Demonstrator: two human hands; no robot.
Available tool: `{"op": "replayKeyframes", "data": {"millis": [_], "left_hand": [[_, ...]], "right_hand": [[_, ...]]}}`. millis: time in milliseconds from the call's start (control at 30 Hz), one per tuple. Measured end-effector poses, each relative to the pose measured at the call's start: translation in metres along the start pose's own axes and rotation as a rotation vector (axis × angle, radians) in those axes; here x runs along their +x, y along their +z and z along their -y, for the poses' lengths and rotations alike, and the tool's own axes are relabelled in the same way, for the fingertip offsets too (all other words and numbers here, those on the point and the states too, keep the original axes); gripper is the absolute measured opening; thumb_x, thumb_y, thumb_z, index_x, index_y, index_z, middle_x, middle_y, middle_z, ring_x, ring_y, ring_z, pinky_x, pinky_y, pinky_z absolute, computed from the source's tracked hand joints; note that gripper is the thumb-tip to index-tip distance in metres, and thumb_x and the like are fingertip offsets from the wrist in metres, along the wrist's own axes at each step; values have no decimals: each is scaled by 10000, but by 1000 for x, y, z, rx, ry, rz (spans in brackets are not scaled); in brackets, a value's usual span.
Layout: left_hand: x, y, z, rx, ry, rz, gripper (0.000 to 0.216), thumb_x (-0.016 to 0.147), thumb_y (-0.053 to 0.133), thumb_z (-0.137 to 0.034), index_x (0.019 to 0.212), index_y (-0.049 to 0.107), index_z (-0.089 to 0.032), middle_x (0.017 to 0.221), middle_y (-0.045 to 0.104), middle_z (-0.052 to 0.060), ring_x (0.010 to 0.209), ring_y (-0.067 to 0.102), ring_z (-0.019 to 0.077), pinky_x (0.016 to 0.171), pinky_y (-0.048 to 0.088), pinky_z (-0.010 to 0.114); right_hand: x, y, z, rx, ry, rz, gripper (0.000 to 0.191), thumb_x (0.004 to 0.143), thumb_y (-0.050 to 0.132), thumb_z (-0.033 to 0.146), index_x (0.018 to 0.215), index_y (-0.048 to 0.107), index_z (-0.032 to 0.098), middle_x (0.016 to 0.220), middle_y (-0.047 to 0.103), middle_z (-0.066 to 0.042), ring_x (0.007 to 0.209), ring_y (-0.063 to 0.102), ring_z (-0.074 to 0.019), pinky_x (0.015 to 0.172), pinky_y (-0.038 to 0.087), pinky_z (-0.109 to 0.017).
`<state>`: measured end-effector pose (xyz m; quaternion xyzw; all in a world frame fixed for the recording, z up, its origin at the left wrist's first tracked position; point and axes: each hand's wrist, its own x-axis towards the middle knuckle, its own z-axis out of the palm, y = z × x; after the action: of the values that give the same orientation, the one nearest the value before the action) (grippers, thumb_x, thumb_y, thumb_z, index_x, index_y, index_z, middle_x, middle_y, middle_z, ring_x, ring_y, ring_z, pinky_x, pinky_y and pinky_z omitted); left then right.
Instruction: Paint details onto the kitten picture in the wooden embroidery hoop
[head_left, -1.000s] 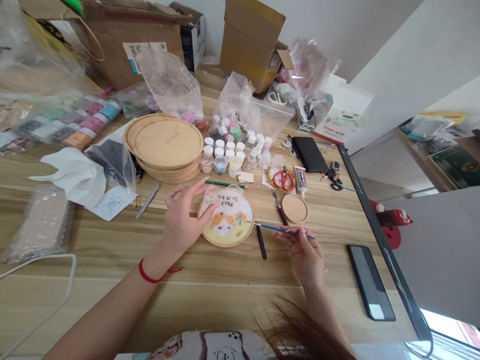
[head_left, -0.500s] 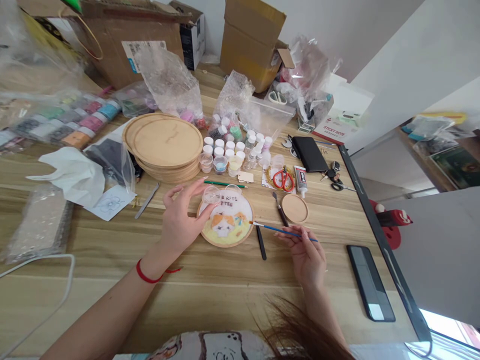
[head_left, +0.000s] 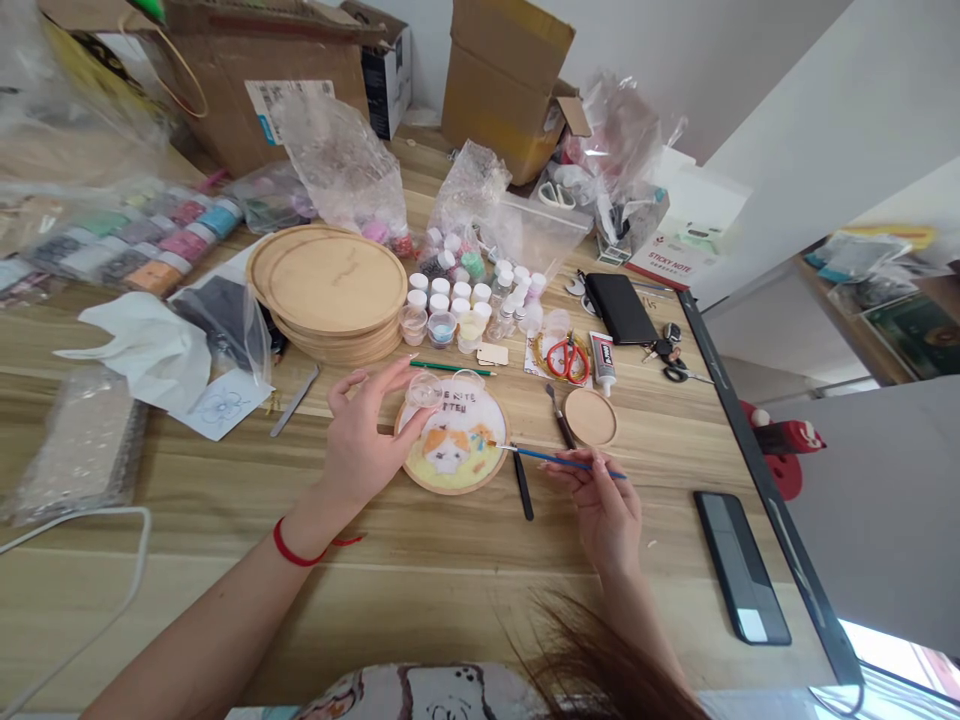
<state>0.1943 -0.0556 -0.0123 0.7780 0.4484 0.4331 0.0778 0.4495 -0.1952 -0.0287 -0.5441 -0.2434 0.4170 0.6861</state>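
My left hand [head_left: 367, 430] pinches a small clear plastic cup [head_left: 424, 391] over the upper left of a round wooden plaque [head_left: 456, 480]. The plaque carries a cat picture in orange, white and yellow, with dark lettering above it. Between the fingers of my right hand [head_left: 606, 500] is a thin blue paintbrush [head_left: 551, 459], its bristles at the right part of the picture. A second clear lid or cup [head_left: 468, 381] rests at the plaque's top edge. Black tweezers [head_left: 523, 487] lie just right of the plaque.
Beyond the plaque are a green pencil [head_left: 454, 369], white-capped jars [head_left: 459, 293] and stacked wooden plates [head_left: 327, 280]. To the right lie a small wooden disc [head_left: 590, 417], red-handled pliers [head_left: 568, 360], a glue tube [head_left: 603, 362] and a dark phone-like slab [head_left: 741, 566].
My right hand has moved slightly left, carrying the paintbrush tip from the plaque's right rim further in over the picture. My left hand and the cup have hardly moved.
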Motion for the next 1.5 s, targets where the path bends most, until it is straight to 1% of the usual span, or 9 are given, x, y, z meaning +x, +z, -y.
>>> {"op": "replayKeyframes", "data": {"millis": [133, 233, 433, 667, 867, 1100, 1300, 1400, 1500], "left_hand": [[0, 0, -1, 10, -10, -5, 523, 901, 705, -365, 1360, 479, -259, 1101, 781, 46, 1079, 727, 251, 1063, 451, 460], [0, 0, -1, 3, -1, -8, 533, 900, 707, -360, 1368, 476, -256, 1107, 782, 48, 1057, 734, 247, 1063, 453, 464], [0, -1, -1, -3, 30, -28, 547, 899, 710, -323, 1386, 469, -260, 1112, 780, 47, 1065, 729, 244, 1058, 458, 455], [-1, 0, 0, 27, -7, 2, 504, 914, 687, -391, 1353, 482, -254, 1090, 779, 50, 1075, 723, 253, 1047, 463, 463], [0, -1, -2, 13, -7, 2, 496, 917, 683, -387, 1352, 482, -258, 1096, 777, 48, 1074, 724, 254, 1048, 454, 462], [2, -1, -2, -13, 28, -26, 535, 897, 716, -336, 1370, 479, -259, 1094, 782, 38, 1029, 737, 243, 1048, 444, 447], [1, 0, -1, 5, 8, -6, 517, 904, 704, -361, 1357, 477, -258, 1101, 779, 41, 1033, 739, 244, 1061, 440, 449], [0, 0, -1, 12, 1, -4, 505, 908, 694, -376, 1351, 486, -250, 1097, 780, 47, 1045, 735, 245, 1061, 442, 449], [0, 0, -1, 18, -30, 5, 500, 902, 701, -385, 1339, 507, -242, 1095, 781, 52, 1067, 728, 247, 1062, 447, 441]], "right_hand": [[0, 7, -1, -13, 2, 29, 194, 870, 738, 411, 904, 743, 220, 928, 810, -59, 831, 788, -251, 829, 635, -446], [-1, 8, -1, -21, 8, 38, 196, 874, 735, 411, 897, 745, 216, 935, 811, -60, 823, 787, -248, 849, 630, -453], [-1, 6, 0, -9, -15, 43, 182, 872, 736, 396, 892, 756, 217, 949, 808, -59, 842, 784, -250, 852, 630, -454], [-4, 0, 0, -31, -29, 10, 185, 883, 716, 398, 885, 749, 216, 922, 803, -62, 823, 782, -258, 843, 621, -466], [-4, 0, -1, -23, -24, 19, 180, 885, 715, 391, 892, 750, 214, 944, 807, -70, 844, 784, -264, 874, 615, -489], [-4, -1, -1, -3, -20, 32, 172, 882, 721, 378, 885, 759, 210, 947, 810, -66, 830, 786, -257, 832, 631, -451], [-4, -2, -1, 5, -35, -1, 171, 886, 722, 376, 872, 758, 209, 913, 803, -56, 831, 785, -245, 813, 629, -409], [-2, 1, -2, 11, -41, 28, 168, 900, 713, 367, 872, 768, 211, 939, 804, -51, 846, 785, -232, 827, 625, -388], [-1, 2, -3, 7, -48, 56, 168, 905, 711, 373, 899, 778, 219, 975, 809, -52, 855, 783, -234, 840, 623, -397]]}}
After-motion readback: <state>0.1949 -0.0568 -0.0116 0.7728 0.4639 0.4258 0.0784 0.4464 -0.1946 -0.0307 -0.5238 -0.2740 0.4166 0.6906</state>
